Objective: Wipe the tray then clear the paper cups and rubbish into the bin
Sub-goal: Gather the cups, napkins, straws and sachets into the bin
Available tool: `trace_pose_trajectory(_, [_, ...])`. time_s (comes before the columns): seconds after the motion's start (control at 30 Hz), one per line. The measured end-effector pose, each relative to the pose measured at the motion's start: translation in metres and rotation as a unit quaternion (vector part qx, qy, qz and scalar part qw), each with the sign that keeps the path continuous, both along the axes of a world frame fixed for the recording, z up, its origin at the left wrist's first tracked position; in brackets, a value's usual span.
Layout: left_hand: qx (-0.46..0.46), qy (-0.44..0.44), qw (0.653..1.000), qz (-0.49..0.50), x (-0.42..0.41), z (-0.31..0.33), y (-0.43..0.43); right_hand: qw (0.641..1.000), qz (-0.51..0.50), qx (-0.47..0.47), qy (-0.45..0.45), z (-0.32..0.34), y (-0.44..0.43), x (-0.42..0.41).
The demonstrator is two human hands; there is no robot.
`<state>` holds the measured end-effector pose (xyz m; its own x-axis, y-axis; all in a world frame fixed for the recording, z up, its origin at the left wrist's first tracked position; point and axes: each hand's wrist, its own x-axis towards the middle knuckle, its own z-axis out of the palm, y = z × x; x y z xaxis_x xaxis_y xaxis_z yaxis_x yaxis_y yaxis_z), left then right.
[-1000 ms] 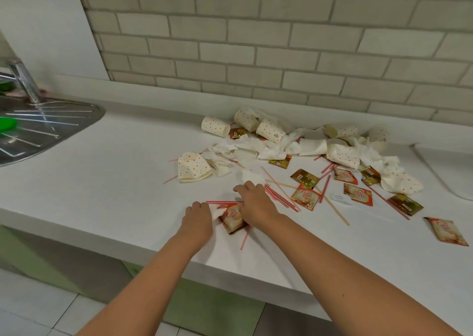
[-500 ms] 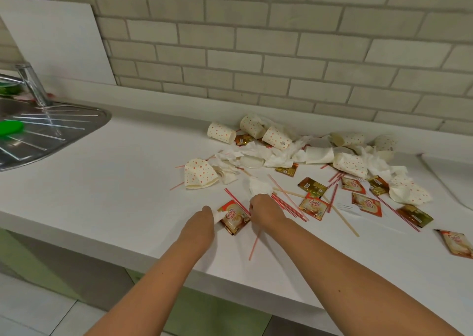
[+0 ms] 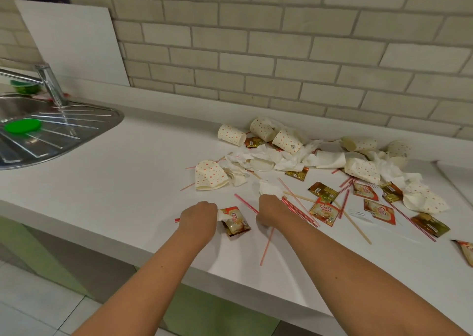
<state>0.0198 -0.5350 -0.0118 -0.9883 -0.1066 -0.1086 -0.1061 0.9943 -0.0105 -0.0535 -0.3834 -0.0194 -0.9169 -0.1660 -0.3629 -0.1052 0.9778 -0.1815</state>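
— Where are the hands?

— Both are low over the white counter (image 3: 107,187), close to its front edge. The left hand (image 3: 198,216) is curled almost into a fist; a red straw end (image 3: 177,219) pokes out on its left side and a scrap of white paper (image 3: 222,216) on its right, so it seems to be holding those, though the fingers themselves are hidden behind the knuckles.

— And the right one?

— The right hand (image 3: 271,211) lies knuckles up, fingers bent down onto a bundle of red straws (image 3: 298,210). Whether it actually grips them I cannot tell. A crumpled white napkin (image 3: 268,188) sits just beyond its fingertips.

— What is between the hands?

— A creamer sachet (image 3: 235,222), flat on the counter, touching the left hand's paper scrap. One loose straw (image 3: 266,246) lies by the right wrist, pointing toward the front edge.

— The rest of the rubbish?

— Spread toward the back and right of the counter: spotted paper cups (image 3: 231,135) on their sides near the brick wall (image 3: 281,54), one squashed cup (image 3: 210,174) nearer the middle, tissues (image 3: 289,156), more sachets (image 3: 325,210) and a wooden stirrer (image 3: 355,227) running toward the front.

— Anything at the left end?

— A steel sink (image 3: 76,133) with a tap (image 3: 51,85), and a green lid (image 3: 23,126) on the drainer.
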Motion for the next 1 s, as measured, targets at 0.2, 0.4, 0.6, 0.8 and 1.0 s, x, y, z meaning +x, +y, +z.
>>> trace_pose_trajectory(0.2, [0.118, -0.06, 0.99, 0.041, -0.012, 0.003, -0.01, 0.999, 0.012, 0.015, -0.044, -0.002, 0.005, 0.0])
trace_pose_trajectory(0.4, [0.192, -0.042, 0.979, 0.052, -0.016, -0.001, -0.008, 0.991, -0.055, -0.122, 0.009, 0.004, 0.008, 0.003])
trace_pose_trajectory(0.6, [0.257, 0.008, 0.965, 0.056, -0.012, 0.006, 0.0, 0.941, -0.083, -0.323, -0.053, 0.011, 0.007, 0.008])
trace_pose_trajectory(0.8, [0.529, 0.046, 0.828, 0.182, -0.013, 0.006, 0.003, 0.916, -0.105, -0.387, -0.004, 0.014, 0.004, 0.014])
trace_pose_trajectory(1.0, [0.69, 0.06, 0.695, 0.195, -0.01, 0.006, 0.014, 0.916, -0.039, -0.39, -0.091, 0.018, -0.016, 0.027])
